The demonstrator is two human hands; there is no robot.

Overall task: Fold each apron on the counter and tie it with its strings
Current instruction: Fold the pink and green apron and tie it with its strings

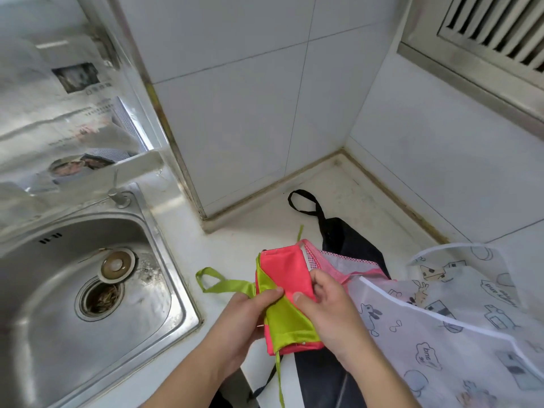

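Right of the sink [164, 245], both hands — left hand [241, 322], right hand [332, 313] — pinch the folded pink apron [287, 273]; looks soft, slippery — best gripped at its green strings [219, 285].

Both hands [288, 316] grip the folded pink apron [284, 275].

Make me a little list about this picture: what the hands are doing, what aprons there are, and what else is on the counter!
left hand: pinches the folded pink and green apron
right hand: grips the same apron
green strings: loose, not yet tied
black apron: lies unfolded behind
white cartoon apron: spread at the right
pink-trimmed apron: partly under the others
sink: at the left
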